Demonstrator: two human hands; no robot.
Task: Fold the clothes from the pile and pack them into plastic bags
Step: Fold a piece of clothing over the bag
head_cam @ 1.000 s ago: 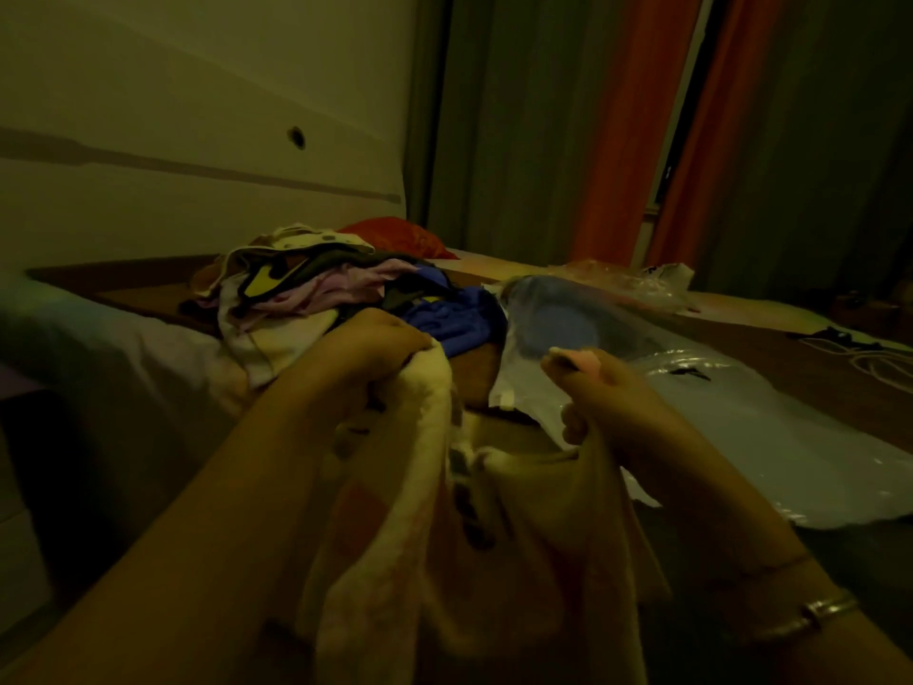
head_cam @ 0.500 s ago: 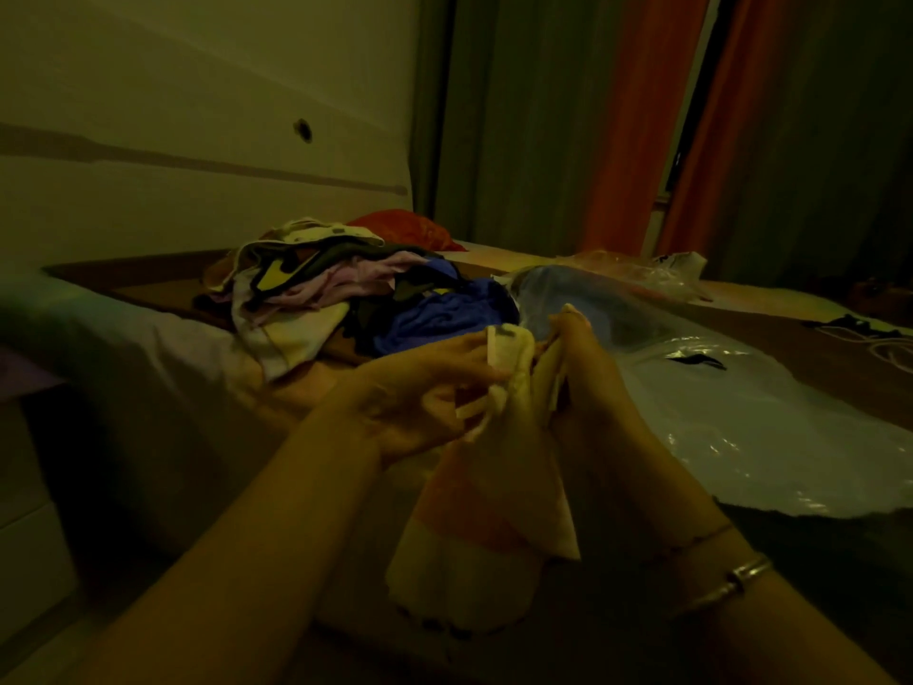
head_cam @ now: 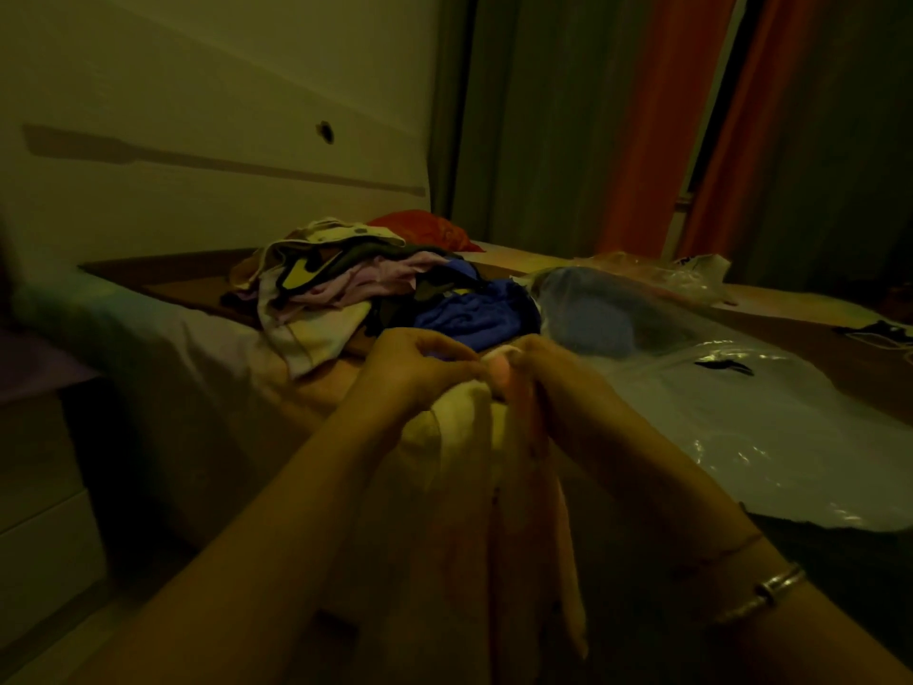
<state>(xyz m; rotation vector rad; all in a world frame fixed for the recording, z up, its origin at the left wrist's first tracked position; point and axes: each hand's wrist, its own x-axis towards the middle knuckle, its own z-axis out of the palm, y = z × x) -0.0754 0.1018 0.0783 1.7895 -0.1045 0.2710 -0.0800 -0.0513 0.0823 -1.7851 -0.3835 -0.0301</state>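
Both hands meet in front of the person, at the near edge of the bed [head_cam: 207,309]. The left hand [head_cam: 415,365] has its fingers curled and pinches the top edge of a pale yellow garment [head_cam: 469,437]; the right hand [head_cam: 548,373] grips the same top edge just beside it, so the fingertips of the two hands nearly touch. From that shared grip the garment hangs down between the forearms in a long, narrow bunch, its lower part blurred in the dim light. A thin bracelet [head_cam: 770,588] circles the right wrist.

Behind the hands, on the bed, lies the pile of clothes [head_cam: 375,289], a jumble of cream, pink, dark and blue pieces. To its right, a large clear plastic bag [head_cam: 731,402] is spread flat on the bed, with something bluish inside its far end. More crumpled plastic [head_cam: 686,274] sits farther back, near the orange curtains [head_cam: 662,121]. A red item [head_cam: 425,227] lies behind the pile.
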